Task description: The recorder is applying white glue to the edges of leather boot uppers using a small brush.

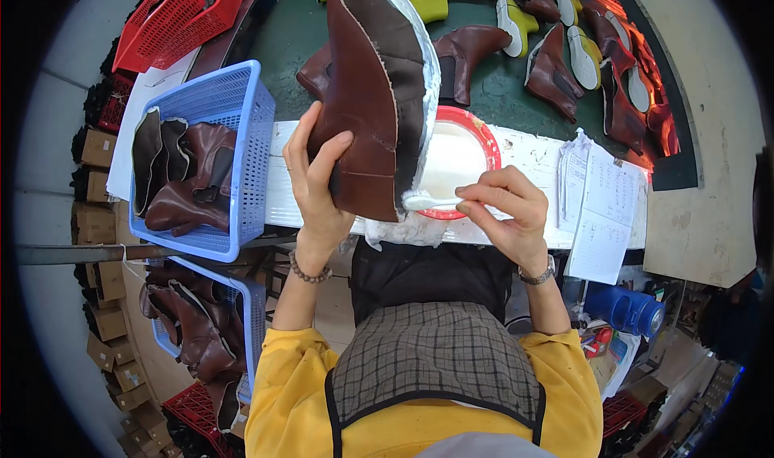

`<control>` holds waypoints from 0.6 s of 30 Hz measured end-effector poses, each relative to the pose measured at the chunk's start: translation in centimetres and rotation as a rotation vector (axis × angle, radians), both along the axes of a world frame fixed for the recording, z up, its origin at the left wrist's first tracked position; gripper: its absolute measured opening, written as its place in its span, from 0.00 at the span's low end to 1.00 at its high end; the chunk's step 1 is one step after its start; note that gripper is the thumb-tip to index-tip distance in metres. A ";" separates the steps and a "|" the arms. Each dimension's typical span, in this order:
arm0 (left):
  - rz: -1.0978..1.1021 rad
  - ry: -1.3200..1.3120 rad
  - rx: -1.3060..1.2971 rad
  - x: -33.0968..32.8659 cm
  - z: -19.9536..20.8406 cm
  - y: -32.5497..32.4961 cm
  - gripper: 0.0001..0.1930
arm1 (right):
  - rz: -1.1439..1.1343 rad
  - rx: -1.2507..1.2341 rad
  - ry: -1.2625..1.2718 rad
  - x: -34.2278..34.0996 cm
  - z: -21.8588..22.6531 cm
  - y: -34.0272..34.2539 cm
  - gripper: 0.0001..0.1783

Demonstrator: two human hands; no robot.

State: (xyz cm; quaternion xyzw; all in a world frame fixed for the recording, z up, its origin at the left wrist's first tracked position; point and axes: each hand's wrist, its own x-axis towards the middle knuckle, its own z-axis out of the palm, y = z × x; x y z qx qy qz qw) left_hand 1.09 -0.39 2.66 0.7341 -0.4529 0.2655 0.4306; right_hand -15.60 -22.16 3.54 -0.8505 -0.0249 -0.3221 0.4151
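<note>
In my left hand (317, 188) is a brown leather boot upper (355, 103), held up with my fingers around its outer side. Its dark lining shows, and white paste coats the raw edge along its right side. My right hand (516, 216) pinches a small white-coated brush (431, 203), whose tip touches the lower corner of that edge. Partly behind the boot upper and the brush sits a red-rimmed bowl (492, 142) of white glue (459, 160).
Brown boots (472, 51) and yellow-green shoe lasts (520, 29) lie on the green table (516, 95). Blue baskets (254, 127) of boot uppers stand at left, below a red crate (181, 22). Written papers (609, 196) lie at right, above a blue bottle (625, 309).
</note>
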 end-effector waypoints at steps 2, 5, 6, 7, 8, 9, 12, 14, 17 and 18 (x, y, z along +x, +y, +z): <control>0.041 -0.057 0.007 0.3 -0.1 -0.4 0.33 | 0.038 -0.015 0.040 -0.1 0.2 0.5 0.12; 0.082 -0.084 0.046 1.3 -1.7 0.2 0.39 | 0.066 0.090 0.105 -0.2 0.5 1.3 0.09; 0.074 -0.082 0.043 1.6 -1.9 0.7 0.39 | 0.058 0.169 0.166 -0.2 0.2 1.1 0.08; 0.082 0.003 0.101 1.6 -1.8 1.9 0.41 | 0.055 0.168 0.165 -0.1 0.0 0.6 0.08; 0.091 0.088 0.158 1.5 -1.7 2.9 0.43 | -0.054 0.123 0.224 0.1 -0.5 -0.6 0.07; -0.110 0.352 -0.090 1.2 -2.3 3.5 0.47 | -0.160 0.072 0.284 0.4 -1.3 -1.7 0.05; -0.112 0.980 -0.120 1.7 -2.3 8.0 0.46 | -0.336 -0.480 0.374 0.8 -4.2 -5.5 0.03; -0.085 1.310 -0.091 2.1 -3.1 11.6 0.28 | -0.306 -0.472 0.429 0.6 -4.3 -6.6 0.04; -0.284 1.494 -0.199 1.7 -3.3 13.2 0.27 | -0.191 -0.194 0.359 1.4 -3.4 -6.8 0.07; -0.317 1.546 -0.236 1.1 -2.7 12.4 0.28 | -0.115 0.069 0.232 1.6 -2.6 -6.4 0.09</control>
